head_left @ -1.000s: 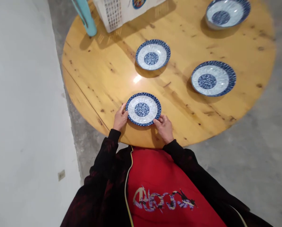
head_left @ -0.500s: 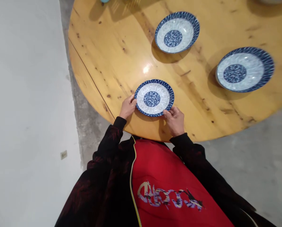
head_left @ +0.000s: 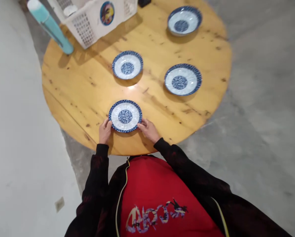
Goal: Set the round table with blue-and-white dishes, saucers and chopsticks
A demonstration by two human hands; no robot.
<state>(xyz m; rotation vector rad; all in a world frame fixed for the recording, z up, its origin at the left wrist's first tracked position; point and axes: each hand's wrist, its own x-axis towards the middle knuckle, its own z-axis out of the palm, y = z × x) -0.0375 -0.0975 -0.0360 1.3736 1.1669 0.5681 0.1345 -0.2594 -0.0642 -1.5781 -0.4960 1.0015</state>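
A blue-and-white patterned plate (head_left: 125, 116) is near the front edge of the round wooden table (head_left: 88, 98), with both hands on its rim. My left hand (head_left: 105, 131) pinches the left side, thumb on the rim. On the lower right side, my right hand (head_left: 148, 129) grips the rim with its thumb on top. The fingers under the plate are hidden. Beyond it stands a matching plate (head_left: 127, 65), with another deep plate (head_left: 183, 80) to the right and one more (head_left: 184, 21) at the far right.
A white plastic basket (head_left: 95, 24) stands at the table's back left. Beside it is an upright light-blue cylindrical object (head_left: 51, 28). A small black object (head_left: 144, 2) lies behind the basket's right end. A white wall (head_left: 11, 131) runs along the left.
My view has shifted, bringing the basket, the light-blue object and the far-right plate into sight. The front plate sits slightly farther from the table edge, with both hands still holding its rim.
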